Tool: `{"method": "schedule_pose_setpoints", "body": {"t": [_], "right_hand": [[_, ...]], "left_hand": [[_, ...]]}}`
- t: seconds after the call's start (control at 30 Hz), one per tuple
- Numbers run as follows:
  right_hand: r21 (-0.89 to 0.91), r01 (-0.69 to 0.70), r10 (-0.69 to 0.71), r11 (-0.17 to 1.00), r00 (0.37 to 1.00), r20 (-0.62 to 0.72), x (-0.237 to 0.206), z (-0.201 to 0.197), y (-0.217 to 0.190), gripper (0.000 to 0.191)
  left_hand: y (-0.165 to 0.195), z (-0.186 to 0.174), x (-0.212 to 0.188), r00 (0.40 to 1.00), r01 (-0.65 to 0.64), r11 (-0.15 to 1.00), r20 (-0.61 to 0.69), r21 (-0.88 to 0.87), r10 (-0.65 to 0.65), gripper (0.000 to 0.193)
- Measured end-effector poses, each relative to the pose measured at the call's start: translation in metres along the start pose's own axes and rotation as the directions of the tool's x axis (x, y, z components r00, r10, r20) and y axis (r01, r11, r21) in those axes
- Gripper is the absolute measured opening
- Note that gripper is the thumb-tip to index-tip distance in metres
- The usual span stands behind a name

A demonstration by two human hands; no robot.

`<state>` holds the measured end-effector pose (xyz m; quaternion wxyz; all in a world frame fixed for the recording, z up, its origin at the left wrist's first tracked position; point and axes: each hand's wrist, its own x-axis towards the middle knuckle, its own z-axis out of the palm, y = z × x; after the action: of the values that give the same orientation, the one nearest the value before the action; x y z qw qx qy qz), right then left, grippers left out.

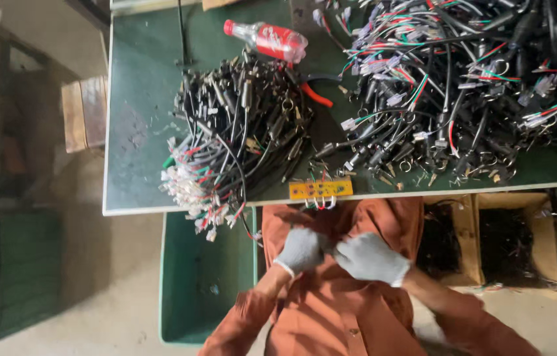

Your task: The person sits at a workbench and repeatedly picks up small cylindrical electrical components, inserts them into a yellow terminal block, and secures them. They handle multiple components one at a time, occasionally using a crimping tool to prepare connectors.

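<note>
Two gloved hands meeting close to the chest, below the worktop edge.

Left hand and right hand, both in grey knit gloves, are curling shut and touching each other over the rust-orange shirt; whatever they are pinching is hidden. Just beyond, a small orange circuit board is lying on the green worktop edge, between a bundled cable harness pile and a larger tangled heap. Farthest, a plastic bottle is lying on its side.

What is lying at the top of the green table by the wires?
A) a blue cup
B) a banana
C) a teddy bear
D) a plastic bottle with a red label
D: a clear plastic bottle with a red label and cap lies on its side on the green table.
</note>
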<state>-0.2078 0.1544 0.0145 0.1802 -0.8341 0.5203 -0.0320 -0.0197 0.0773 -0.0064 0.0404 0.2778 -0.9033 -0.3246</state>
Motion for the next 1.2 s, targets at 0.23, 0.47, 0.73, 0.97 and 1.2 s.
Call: {"method": "schedule_pose_setpoints", "body": {"t": [0.23, 0.47, 0.73, 0.97, 1.2], "right_hand": [[0.276, -0.065, 0.182, 0.959, 0.888, -0.422, -0.006, -0.042, 0.017, 0.013], [0.691, -0.109, 0.488, 0.714, 0.785, -0.381, -0.004, 0.002, -0.013, 0.023], [0.355, -0.027, 0.180, 0.935, 0.895, -0.407, -0.025, 0.014, 0.015, 0.024], [0.223, 0.194, -0.107, 0.955, 0.930, -0.350, -0.007, 0.037, 0.017, 0.024], [0.643, -0.106, 0.306, 0.759, 0.929, -0.209, -0.003, 0.036, 0.009, 0.017]], "left_hand": [[0.008, -0.010, -0.004, 0.912, -0.095, 0.928, -0.405, -0.359, -0.064, 0.031], [0.012, -0.005, -0.001, 0.917, 0.001, 0.826, -0.329, -0.563, -0.225, 0.025], [0.003, 0.008, 0.006, 0.936, 0.008, 0.982, -0.345, -0.186, -0.073, 0.009], [0.005, 0.007, 0.003, 0.876, -0.082, 0.996, -0.474, 0.043, 0.093, 0.014], [-0.006, 0.010, -0.001, 0.908, -0.021, 0.997, -0.416, 0.079, 0.052, 0.015]]}}
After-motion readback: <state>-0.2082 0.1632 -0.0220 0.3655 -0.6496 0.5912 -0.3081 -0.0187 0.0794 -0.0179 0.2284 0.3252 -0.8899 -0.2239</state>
